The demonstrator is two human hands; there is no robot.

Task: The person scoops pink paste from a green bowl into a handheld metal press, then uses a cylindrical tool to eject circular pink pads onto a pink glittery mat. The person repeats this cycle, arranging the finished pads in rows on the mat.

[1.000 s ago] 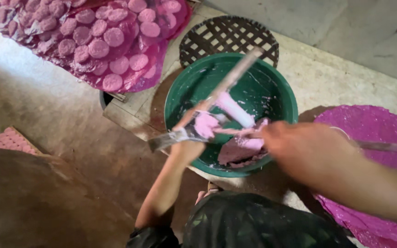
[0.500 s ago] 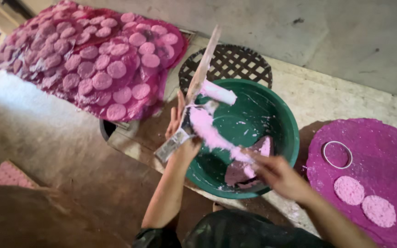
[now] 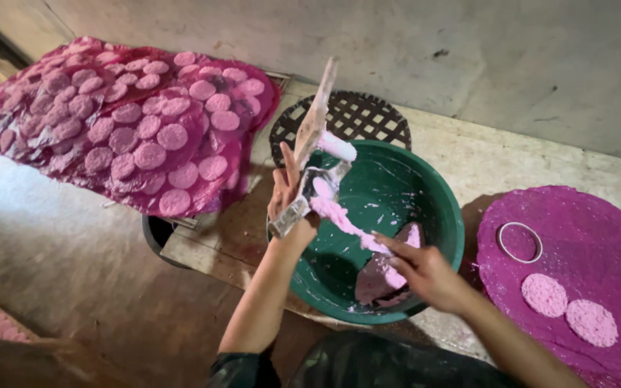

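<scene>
My left hand (image 3: 287, 195) grips a long flat scraper (image 3: 315, 123) smeared with pink paste, held upright over the left rim of a green basin (image 3: 425, 194). A strand of pink paste (image 3: 343, 219) stretches from the scraper down to my right hand (image 3: 422, 269), whose fingers pinch its lower end inside the basin. A lump of pink paste (image 3: 382, 276) lies at the basin's bottom. To the right, a round magenta mat (image 3: 583, 273) carries two pink discs (image 3: 568, 307) and a metal ring mould (image 3: 519, 241).
A sheet with several pink discs (image 3: 131, 129) lies on a rack at the left. A dark woven round tray (image 3: 357, 115) sits behind the basin. The basin rests on a low wooden board (image 3: 210, 244) over a dusty floor, with a grey wall behind.
My left hand has raised the scraper more upright above the basin. My right hand has come back from the mat into the basin and now pulls paste off the blade.
</scene>
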